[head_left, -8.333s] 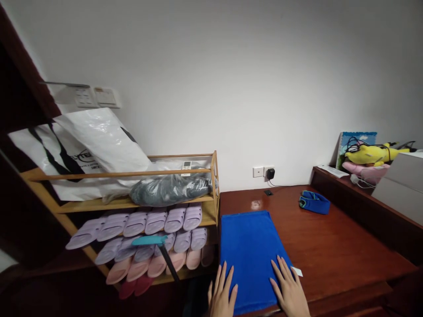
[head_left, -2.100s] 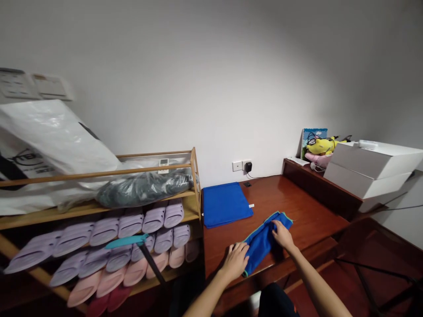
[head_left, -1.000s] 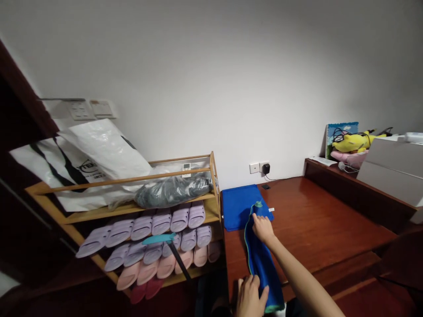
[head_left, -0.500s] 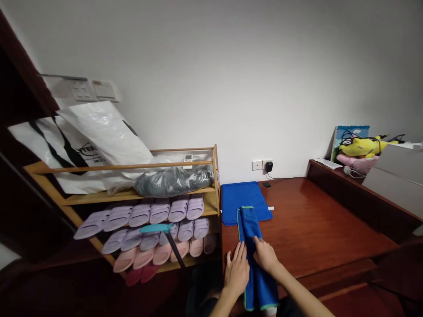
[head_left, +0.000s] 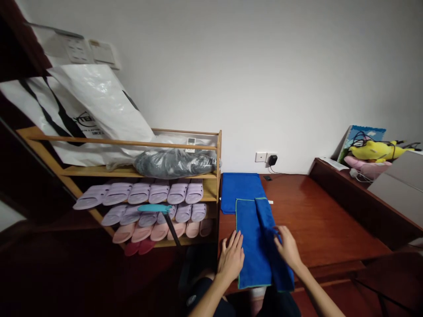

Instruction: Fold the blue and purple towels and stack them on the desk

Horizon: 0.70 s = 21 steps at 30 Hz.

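Observation:
A blue towel (head_left: pixel 253 246) with green stitched edges lies lengthwise on the brown wooden tabletop, its right part raised and turned over in a fold. My left hand (head_left: pixel 231 256) rests flat on the towel's left edge, fingers stretched out. On the other side, my right hand (head_left: pixel 288 247) pinches the folded right part of the towel. Just beyond, partly under the towel's far end, is a flat, neatly folded blue cloth (head_left: pixel 239 187) with a small white tag.
To the left stands a wooden shoe rack (head_left: pixel 139 171) with rows of slippers (head_left: pixel 158 193) and white bags (head_left: pixel 102 105) on top. A black plug (head_left: pixel 272 160) sits in the wall socket. At right, a yellow plush toy (head_left: pixel 373 151) lies on a ledge.
My right hand has moved right with the towel's edge, so the narrow folded strip is now spread wider. My left hand stays on the left side. The view has shifted slightly.

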Available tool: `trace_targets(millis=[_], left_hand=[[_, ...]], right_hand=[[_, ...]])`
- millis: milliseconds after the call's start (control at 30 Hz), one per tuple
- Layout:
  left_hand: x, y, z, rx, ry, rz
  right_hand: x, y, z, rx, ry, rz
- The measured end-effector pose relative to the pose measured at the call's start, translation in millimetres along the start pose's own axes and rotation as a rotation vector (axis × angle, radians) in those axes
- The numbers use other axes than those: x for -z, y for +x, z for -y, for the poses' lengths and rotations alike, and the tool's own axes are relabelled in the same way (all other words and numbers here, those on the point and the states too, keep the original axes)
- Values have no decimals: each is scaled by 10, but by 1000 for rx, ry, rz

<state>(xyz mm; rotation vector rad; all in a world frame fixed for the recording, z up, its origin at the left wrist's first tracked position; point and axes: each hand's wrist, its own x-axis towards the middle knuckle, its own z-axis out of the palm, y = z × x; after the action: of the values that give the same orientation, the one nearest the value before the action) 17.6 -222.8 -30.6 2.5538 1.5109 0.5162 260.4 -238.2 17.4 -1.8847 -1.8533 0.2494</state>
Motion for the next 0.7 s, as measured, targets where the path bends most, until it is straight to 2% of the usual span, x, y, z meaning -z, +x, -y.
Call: trace_targets(millis=[133, 233, 300, 367, 600, 700], left_hand=[[-20, -22, 18, -21, 30, -66], [-36, -22, 27, -21, 52, -96], [-46, -13, 29, -15, 57, -119], [-56, -1, 32, -11, 53, -138], [-72, 12, 54, -19, 18, -154], [-67, 6, 54, -19, 12, -152]], right_hand=[[-377, -6, 557, 204, -26, 122], [-540, 56, 637, 203, -141, 134], [-508, 112, 501, 166, -237, 115], [-359, 153, 252, 126, -325, 97], [495, 76, -802, -129, -490, 36], [629, 33, -951, -171, -463, -3]])
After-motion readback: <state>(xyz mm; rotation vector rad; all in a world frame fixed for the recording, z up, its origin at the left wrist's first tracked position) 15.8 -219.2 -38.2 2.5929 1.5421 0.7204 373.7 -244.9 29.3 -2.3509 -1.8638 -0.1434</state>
